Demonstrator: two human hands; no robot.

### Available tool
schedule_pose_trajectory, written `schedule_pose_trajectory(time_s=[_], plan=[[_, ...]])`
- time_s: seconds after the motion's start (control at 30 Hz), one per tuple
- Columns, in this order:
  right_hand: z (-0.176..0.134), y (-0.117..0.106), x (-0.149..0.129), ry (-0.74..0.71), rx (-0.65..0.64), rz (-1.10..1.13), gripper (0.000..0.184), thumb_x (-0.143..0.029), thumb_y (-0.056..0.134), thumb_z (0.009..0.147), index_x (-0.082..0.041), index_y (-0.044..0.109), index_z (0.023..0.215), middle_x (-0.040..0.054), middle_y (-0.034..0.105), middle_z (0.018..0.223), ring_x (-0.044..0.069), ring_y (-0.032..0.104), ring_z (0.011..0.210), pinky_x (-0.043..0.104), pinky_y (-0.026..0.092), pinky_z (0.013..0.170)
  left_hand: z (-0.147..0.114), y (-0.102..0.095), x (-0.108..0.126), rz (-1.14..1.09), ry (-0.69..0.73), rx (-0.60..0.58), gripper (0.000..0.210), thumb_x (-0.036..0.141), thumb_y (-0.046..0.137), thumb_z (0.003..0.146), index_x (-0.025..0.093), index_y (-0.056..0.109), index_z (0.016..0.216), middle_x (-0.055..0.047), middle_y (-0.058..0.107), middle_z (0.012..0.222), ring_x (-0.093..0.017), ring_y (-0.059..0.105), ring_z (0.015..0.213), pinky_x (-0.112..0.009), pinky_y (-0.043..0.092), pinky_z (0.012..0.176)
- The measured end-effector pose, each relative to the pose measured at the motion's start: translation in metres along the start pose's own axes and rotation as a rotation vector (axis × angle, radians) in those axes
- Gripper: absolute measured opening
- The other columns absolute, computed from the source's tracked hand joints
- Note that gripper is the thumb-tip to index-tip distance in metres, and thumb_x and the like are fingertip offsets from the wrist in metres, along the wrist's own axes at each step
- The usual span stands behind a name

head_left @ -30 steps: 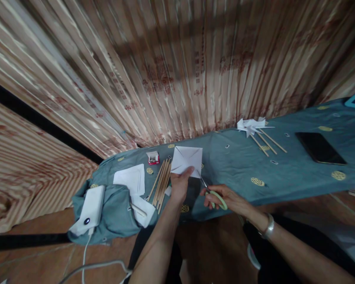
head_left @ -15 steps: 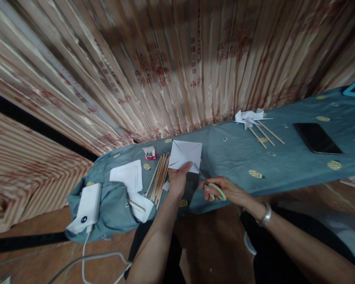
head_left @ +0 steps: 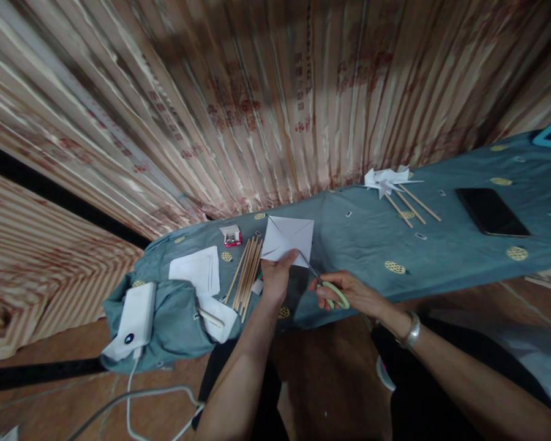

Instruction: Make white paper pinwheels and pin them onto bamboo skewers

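Observation:
My left hand (head_left: 278,275) pinches the lower edge of a white square sheet of paper (head_left: 288,234), thumb on top. Diagonal lines run from the paper's corners toward its middle; some look like cuts. In my right hand (head_left: 342,291) is a pair of scissors (head_left: 336,295) with light green handles. Their blades lie at the paper's lower right corner and point inward, close to my left thumb. Whether the blades are parted I cannot tell. Just left of my left hand lies a bundle of thin wooden sticks (head_left: 248,272).
Paper pinwheels (head_left: 386,180) on sticks and a black phone (head_left: 492,211) lie to the right on the green cloth (head_left: 362,245). On the left are a small red box (head_left: 232,237) of metal pieces, white paper sheets (head_left: 195,269) and a white power bank (head_left: 138,312) with a cable.
The scissor blades have moved very slightly further into the paper's corner. My left hand keeps its hold, and the whole view has shifted a little.

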State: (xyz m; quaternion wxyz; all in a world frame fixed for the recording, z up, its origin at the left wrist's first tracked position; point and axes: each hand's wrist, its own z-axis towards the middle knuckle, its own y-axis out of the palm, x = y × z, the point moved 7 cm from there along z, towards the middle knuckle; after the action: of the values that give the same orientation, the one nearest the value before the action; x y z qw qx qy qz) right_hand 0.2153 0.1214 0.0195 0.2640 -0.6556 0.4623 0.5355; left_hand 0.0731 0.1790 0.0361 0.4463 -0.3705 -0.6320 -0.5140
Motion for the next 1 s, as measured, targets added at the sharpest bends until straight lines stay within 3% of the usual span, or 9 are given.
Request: schedule_pose_trajectory(time_s=[0.3, 0.87, 1.0], plan=[[-0.0014, -0.0004, -0.0026, 0.000, -0.007, -0.021, 0.046, -0.060, 0.078, 0.065, -0.017, 0.069, 0.079, 0.0000, 0.067, 0.060, 0.009, 0.055, 0.050, 0.020, 0.040, 0.047, -0.0002, 0.0023, 0.0001, -0.031, -0.002, -0.006, 0.039, 0.025, 0.084, 0.056, 0.015, 0.073, 0.093, -0.006, 0.076, 0.089, -0.025, 0.070, 0.096, -0.035, 0.051, 0.090], [-0.0006, -0.0007, -0.0004, 0.027, 0.018, -0.005, 0.049, -0.059, 0.081, 0.060, -0.016, 0.069, 0.080, -0.0016, 0.064, 0.057, 0.008, 0.055, 0.049, 0.020, 0.039, 0.048, 0.0002, -0.0025, -0.0036, -0.012, -0.007, 0.041, 0.027, 0.026, 0.083, 0.055, 0.016, 0.068, 0.075, -0.005, 0.075, 0.079, -0.026, 0.070, 0.095, -0.036, 0.052, 0.086], [0.0005, -0.0014, 0.0020, 0.024, 0.013, -0.019, 0.050, -0.061, 0.081, 0.061, -0.016, 0.069, 0.081, -0.0019, 0.063, 0.057, 0.008, 0.054, 0.049, 0.021, 0.039, 0.048, 0.0009, -0.0046, -0.0077, 0.015, -0.036, 0.040, 0.023, 0.029, 0.082, 0.058, 0.017, 0.066, 0.069, -0.006, 0.074, 0.080, -0.024, 0.070, 0.087, -0.033, 0.052, 0.081]])
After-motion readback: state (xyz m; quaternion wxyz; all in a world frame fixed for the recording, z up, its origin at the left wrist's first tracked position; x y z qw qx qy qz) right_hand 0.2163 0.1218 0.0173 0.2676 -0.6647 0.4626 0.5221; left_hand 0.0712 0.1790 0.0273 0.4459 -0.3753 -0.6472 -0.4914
